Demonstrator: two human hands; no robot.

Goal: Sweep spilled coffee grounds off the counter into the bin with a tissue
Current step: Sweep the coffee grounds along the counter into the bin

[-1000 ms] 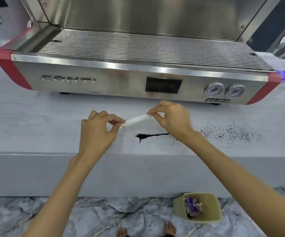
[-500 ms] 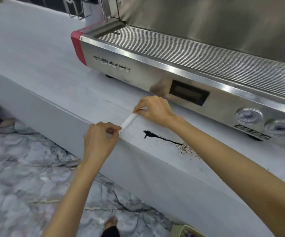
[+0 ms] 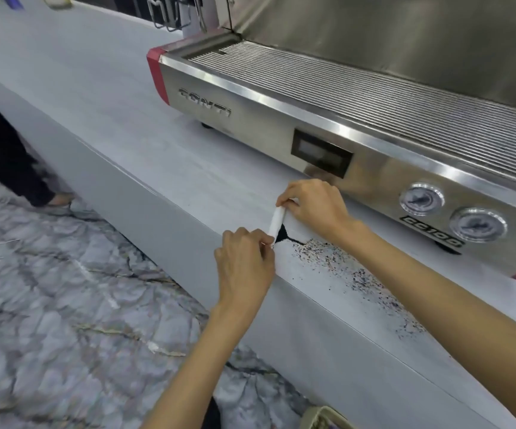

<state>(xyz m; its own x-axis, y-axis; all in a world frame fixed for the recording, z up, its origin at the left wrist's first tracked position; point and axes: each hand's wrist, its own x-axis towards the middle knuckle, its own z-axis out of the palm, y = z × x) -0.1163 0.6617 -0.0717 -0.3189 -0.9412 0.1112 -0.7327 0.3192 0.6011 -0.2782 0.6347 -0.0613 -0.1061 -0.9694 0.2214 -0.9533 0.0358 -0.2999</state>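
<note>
On the counter point(image 3: 126, 125), the rolled tissue point(image 3: 275, 220) runs edge-to-machine.

The pale grey desk point(image 3: 102, 97) carries a steel espresso machine point(image 3: 327, 125) at its far right. A dense pile of coffee grounds point(image 3: 282, 233) lies near the front edge, against the tissue point(image 3: 275, 220). Scattered grounds point(image 3: 352, 274) trail rightward along that edge.

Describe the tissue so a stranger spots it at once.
Find the steel espresso machine on the grey counter. In front of its dark display, two hands pinch a rolled white tissue by its ends; it is the only white strip, against the black grounds pile.
</note>
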